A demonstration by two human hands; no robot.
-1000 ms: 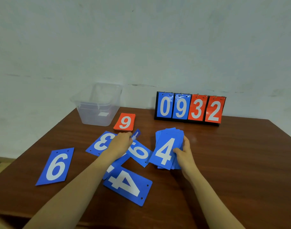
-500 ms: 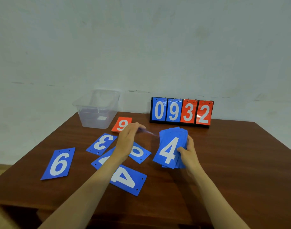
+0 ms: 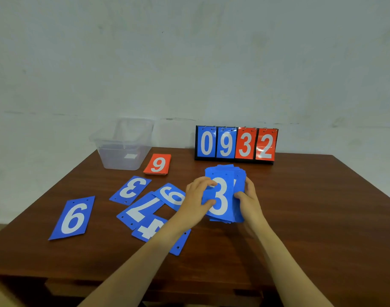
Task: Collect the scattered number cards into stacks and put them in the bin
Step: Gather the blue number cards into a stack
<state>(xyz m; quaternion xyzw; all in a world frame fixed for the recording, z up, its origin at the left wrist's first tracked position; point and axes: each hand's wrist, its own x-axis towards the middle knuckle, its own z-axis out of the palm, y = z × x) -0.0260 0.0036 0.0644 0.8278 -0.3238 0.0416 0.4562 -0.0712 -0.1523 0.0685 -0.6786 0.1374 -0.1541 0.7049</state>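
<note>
both hands on the stack of blue number cards (image 3: 225,193), held in front of the body over the middle of the brown wooden table (image 3: 311,218), top card shows a white 3
left hand (image 3: 197,197): fingers curled over the left edge of that top card, thumb lower on the same edge, so it pinches the card against the stack
right hand (image 3: 249,199): wraps the right edge of the stack, thumb on the front face, fingers behind
stack is fanned and uneven, edges of the cards behind stick out at the top and right; can't tell if its bottom edge touches the table

loose on the table, left of the hands:
- blue card with a 6 (image 3: 73,218), alone near the left edge, well apart from the rest
- blue card with an upside-down 3 (image 3: 131,189), lying flat on its own
- overlapping cluster: blue 6-or-9 card (image 3: 170,194) rotated, blue 7 card (image 3: 143,210), blue 4 card (image 3: 152,230); left forearm crosses over the 4 and hides part of it
- small orange stack with a 9 on top (image 3: 158,164), just right of the bin

clear plastic bin (image 3: 123,149) at the far left corner by the wall, white label on its front
black flip scoreboard (image 3: 236,145) at the far edge reads 0 9 in blue, 3 2 in orange, standing upright behind the held stack
</note>
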